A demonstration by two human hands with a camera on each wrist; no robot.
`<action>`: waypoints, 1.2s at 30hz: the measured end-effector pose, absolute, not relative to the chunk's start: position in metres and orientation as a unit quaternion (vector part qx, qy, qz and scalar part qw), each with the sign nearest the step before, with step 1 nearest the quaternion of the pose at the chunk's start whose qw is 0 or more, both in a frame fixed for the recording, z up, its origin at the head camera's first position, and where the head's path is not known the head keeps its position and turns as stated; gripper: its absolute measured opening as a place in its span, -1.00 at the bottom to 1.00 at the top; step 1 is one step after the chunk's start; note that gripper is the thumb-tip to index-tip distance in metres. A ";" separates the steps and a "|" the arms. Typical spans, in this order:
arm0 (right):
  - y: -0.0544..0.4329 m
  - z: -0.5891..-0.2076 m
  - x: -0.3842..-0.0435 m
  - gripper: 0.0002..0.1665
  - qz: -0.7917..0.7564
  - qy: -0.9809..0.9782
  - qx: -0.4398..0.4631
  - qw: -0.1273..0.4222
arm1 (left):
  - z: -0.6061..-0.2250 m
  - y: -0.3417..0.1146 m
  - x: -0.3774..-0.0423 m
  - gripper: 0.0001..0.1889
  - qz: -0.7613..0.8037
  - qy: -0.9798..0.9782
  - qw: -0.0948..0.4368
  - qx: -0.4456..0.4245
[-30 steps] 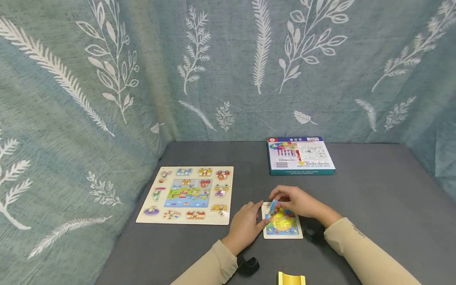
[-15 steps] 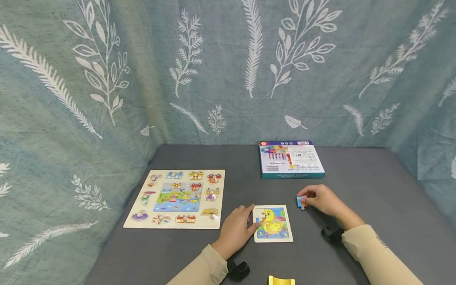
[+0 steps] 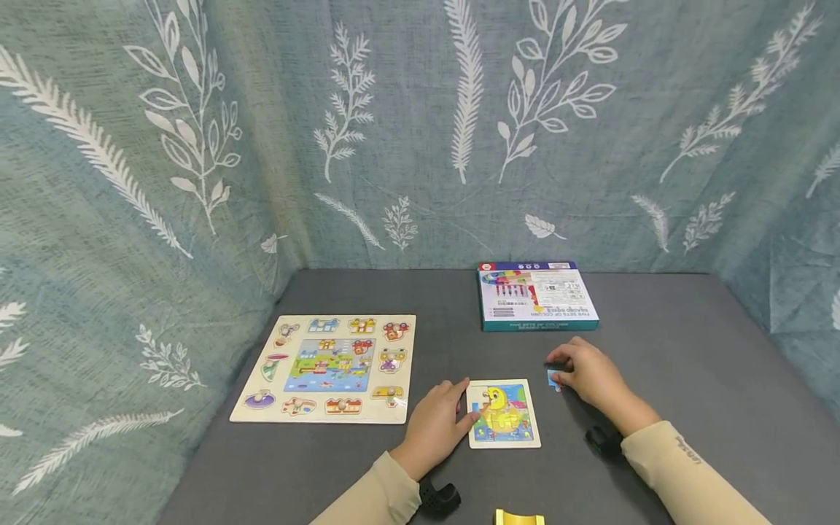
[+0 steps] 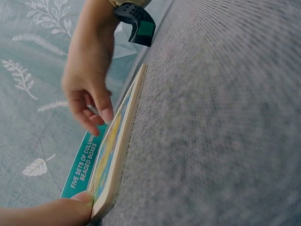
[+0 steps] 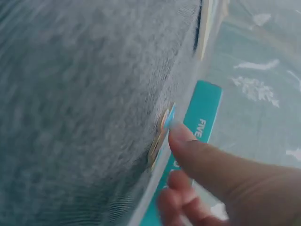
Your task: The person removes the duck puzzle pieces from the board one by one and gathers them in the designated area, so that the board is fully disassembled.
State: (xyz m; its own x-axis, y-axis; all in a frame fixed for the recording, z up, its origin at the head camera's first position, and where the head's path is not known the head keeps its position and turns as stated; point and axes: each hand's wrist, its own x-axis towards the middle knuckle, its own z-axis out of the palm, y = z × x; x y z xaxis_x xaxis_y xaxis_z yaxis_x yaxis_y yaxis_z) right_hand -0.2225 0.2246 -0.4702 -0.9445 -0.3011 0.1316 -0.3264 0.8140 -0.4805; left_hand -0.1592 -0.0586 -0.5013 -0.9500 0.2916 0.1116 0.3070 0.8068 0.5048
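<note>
A small square jigsaw puzzle [image 3: 514, 430] with a yellow duck picture lies in front of me in the head view. Its upper left part shows bare pale wood. My left hand [image 3: 434, 421] rests at its left side, index fingertip by the top corner and thumb on the edge; the left wrist view shows that thumb [image 4: 82, 197] on the frame. To the right of the puzzle, a blue and orange jigsaw piece [image 3: 553, 380] lies on the grey table. My right hand [image 3: 588, 373] is over it, thumb [image 5: 181, 135] right at the piece's edge, other fingers apart from it.
A large wooden knob puzzle [image 3: 262, 394] with vehicle and toy shapes lies on the left. A flat box [image 3: 539, 299] with a teal side stands behind the small puzzle. Near the front edge sits a yellow curved object [image 3: 518, 519], partly cut off. A leaf-patterned curtain [image 3: 420, 131] hangs behind.
My right hand has lifted the blue piece off the duck puzzle, carried it right and set it on the table, loosening its fingers. My left hand stays at the puzzle's left edge.
</note>
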 end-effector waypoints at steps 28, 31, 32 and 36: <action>0.155 -0.488 -0.203 -0.80 0.293 -0.884 0.363 -0.033 | -0.498 -0.062 -0.160 -0.35 -0.270 -0.951 -0.001 -0.151; 0.156 -0.489 -0.204 -0.76 0.302 -0.882 0.361 -0.024 | -0.498 -0.062 -0.160 -0.36 -0.274 -0.950 -0.001 -0.150; 0.156 -0.489 -0.205 -0.75 0.307 -0.880 0.361 -0.022 | -0.498 -0.062 -0.160 -0.36 -0.274 -0.950 -0.001 -0.150; 0.161 -0.490 -0.205 -0.73 0.338 -0.875 0.344 -0.036 | -0.499 -0.060 -0.159 -0.36 -0.279 -0.948 -0.008 -0.152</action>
